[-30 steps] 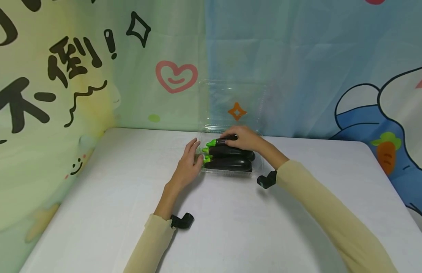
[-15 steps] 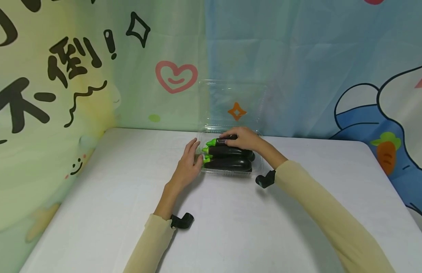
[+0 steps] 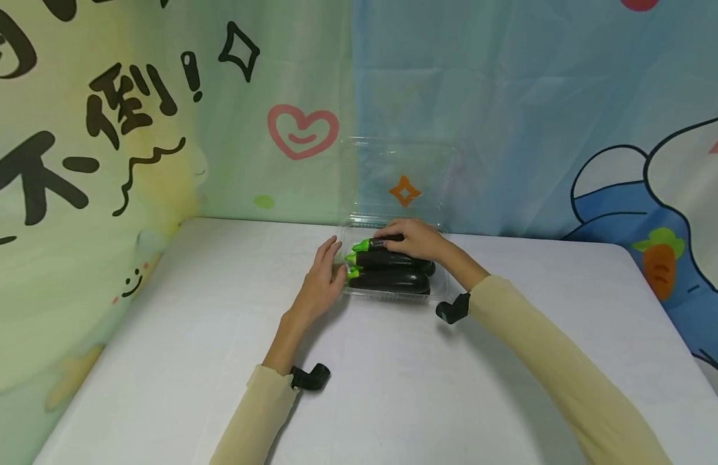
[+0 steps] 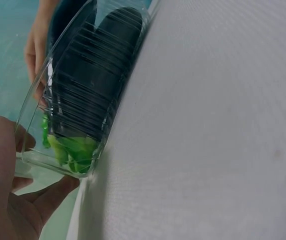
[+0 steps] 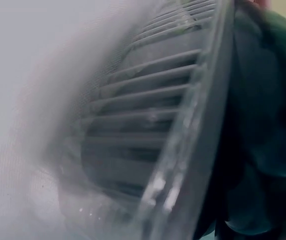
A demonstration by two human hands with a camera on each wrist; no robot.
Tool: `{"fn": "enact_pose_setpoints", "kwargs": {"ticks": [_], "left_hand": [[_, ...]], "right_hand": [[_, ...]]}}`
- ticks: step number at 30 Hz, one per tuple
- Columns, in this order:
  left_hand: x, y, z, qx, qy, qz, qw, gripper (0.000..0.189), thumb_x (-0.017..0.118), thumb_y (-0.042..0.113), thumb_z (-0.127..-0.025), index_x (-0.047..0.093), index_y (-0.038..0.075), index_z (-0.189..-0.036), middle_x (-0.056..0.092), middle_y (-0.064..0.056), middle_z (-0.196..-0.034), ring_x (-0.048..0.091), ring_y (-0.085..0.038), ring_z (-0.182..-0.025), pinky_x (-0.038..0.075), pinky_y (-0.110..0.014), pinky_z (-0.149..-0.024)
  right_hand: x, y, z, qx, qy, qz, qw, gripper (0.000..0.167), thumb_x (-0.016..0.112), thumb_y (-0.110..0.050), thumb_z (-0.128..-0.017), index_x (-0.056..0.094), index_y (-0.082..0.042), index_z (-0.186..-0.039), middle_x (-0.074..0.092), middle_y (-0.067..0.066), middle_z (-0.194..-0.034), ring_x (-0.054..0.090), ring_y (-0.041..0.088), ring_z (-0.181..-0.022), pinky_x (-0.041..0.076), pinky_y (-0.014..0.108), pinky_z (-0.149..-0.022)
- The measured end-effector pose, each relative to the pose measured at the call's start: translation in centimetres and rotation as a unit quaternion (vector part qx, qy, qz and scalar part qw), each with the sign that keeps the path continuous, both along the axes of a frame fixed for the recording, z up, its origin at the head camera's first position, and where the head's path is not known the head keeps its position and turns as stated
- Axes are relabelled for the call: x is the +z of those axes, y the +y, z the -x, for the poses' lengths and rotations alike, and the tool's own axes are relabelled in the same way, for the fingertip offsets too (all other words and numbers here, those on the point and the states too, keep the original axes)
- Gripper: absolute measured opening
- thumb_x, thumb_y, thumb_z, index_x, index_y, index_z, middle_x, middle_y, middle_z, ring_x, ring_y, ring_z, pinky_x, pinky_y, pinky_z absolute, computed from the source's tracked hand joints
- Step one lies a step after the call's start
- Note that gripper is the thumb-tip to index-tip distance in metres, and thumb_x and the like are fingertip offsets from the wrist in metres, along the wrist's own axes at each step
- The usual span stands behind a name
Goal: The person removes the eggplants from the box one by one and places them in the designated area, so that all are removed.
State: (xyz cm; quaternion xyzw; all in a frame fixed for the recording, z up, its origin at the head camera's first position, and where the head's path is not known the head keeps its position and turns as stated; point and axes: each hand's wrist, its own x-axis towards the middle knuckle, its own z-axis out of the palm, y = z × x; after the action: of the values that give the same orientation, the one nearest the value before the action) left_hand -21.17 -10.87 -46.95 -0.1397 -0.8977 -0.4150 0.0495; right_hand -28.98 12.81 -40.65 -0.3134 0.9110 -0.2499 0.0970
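Several dark eggplants (image 3: 390, 280) with green stem ends lie stacked in a clear plastic clamshell box (image 3: 388, 295) near the table's back edge. My right hand (image 3: 416, 239) reaches over the box from the right and grips the rearmost eggplant (image 3: 363, 245) from above, covering much of it. At the box's left end, my left hand (image 3: 323, 278) rests against the wall, fingers extended and thumb at the front corner. In the left wrist view, fingers of that left hand (image 4: 25, 210) touch the clear end wall beside the green stems (image 4: 75, 152). The right wrist view shows the ribbed box wall (image 5: 183, 145) close up, blurred.
The box's clear lid (image 3: 400, 161) stands raised behind it, against a printed cloth backdrop (image 3: 510, 129). A white cloth-covered table (image 3: 394, 387) lies under everything. Each wrist carries a black camera mount (image 3: 311, 377).
Both hands keep nearly the same places on the box and the eggplant. The head view has shifted very slightly.
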Motion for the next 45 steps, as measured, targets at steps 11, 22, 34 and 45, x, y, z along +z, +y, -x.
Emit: {"fn": "enact_pose_setpoints", "kwargs": {"ticks": [11,22,34,45], "left_hand": [[0.2,0.1,0.0,-0.002,-0.001,0.005,1.0,0.054,0.045,0.021,-0.099,0.034,0.006,-0.149,0.026,-0.007,-0.159,0.044,-0.033,-0.137,0.04,-0.057,-0.105],[0.2,0.0,-0.1,0.001,-0.009,0.006,0.9999,0.054,0.046,0.021,-0.099,0.034,0.006,-0.149,0.025,-0.005,-0.159,0.042,-0.033,-0.138,0.039,-0.057,-0.106],[0.3,0.0,-0.2,0.0,-0.007,0.01,0.9999,0.054,0.045,0.022,-0.099,0.034,0.007,-0.149,0.026,-0.006,-0.159,0.042,-0.032,-0.139,0.039,-0.056,-0.107],[0.3,0.0,-0.2,0.003,-0.011,0.01,0.9999,0.054,0.044,0.025,-0.099,0.034,0.009,-0.15,0.025,-0.003,-0.159,0.045,-0.034,-0.136,0.036,-0.065,-0.104]], "right_hand": [[1.0,0.8,0.1,0.009,0.007,-0.024,0.9996,0.037,0.056,-0.021,-0.097,0.06,-0.012,-0.133,0.06,0.014,-0.13,0.06,0.032,-0.114,0.048,0.051,-0.093],[3.1,2.4,-1.3,0.005,0.058,-0.002,0.9983,0.037,0.058,-0.021,-0.096,0.061,-0.015,-0.133,0.061,0.011,-0.129,0.061,0.029,-0.107,0.049,0.045,-0.083],[4.1,4.8,-3.4,0.003,0.1,0.009,0.9949,0.038,0.059,-0.026,-0.096,0.061,-0.016,-0.133,0.063,0.009,-0.123,0.061,0.025,-0.099,0.048,0.041,-0.079],[2.9,7.1,-5.8,-0.052,0.116,0.057,0.9903,0.036,0.061,-0.019,-0.095,0.063,-0.009,-0.13,0.061,0.011,-0.115,0.056,0.021,-0.086,0.042,0.035,-0.069]]}}
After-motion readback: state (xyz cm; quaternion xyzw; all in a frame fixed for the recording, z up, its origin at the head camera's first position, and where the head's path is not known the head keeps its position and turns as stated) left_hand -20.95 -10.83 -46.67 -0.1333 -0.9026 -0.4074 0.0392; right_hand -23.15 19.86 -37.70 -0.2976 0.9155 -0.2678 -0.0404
